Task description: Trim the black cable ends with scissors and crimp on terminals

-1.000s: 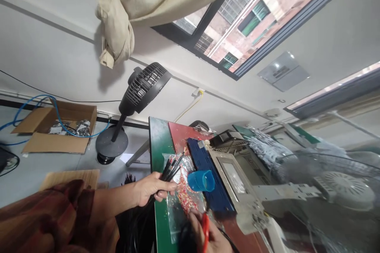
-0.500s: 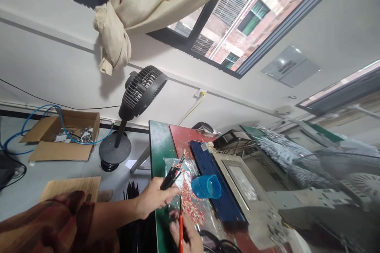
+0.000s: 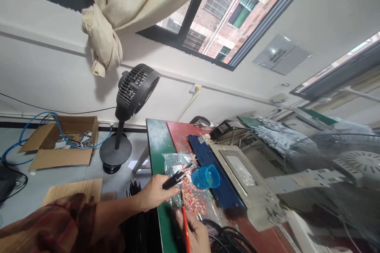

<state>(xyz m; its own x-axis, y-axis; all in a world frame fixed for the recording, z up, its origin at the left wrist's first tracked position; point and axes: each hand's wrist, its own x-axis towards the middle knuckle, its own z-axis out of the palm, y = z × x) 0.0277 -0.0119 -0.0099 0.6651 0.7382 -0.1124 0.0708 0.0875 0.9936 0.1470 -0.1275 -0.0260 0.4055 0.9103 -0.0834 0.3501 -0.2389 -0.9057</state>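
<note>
My left hand (image 3: 156, 193) is closed around a bundle of black cables (image 3: 172, 180). Thin coloured wires fan out of the cable ends, pointing right toward a blue cup (image 3: 206, 177). In my right hand (image 3: 196, 231) is a pair of red-handled pliers (image 3: 185, 225); their narrow dark tip is just below the cables, and I cannot tell whether it touches them. Beneath both hands lies a clear plastic bag (image 3: 172, 161), with many small red and yellow scraps (image 3: 194, 201) on it. The blue cup lies tilted beside the scraps.
Right of the cup are a dark blue panel (image 3: 227, 197) and a beige machine (image 3: 237, 170). Coiled black cables (image 3: 228, 235) lie at the table's near side. A floor fan (image 3: 136, 91) and an open cardboard box (image 3: 62, 156) stand left of the green table edge (image 3: 156, 138).
The cable bundle has tipped over to the right, its wire ends lower and nearer the cup. The pliers have swung slightly in my right hand. The whole view has shifted a little.
</note>
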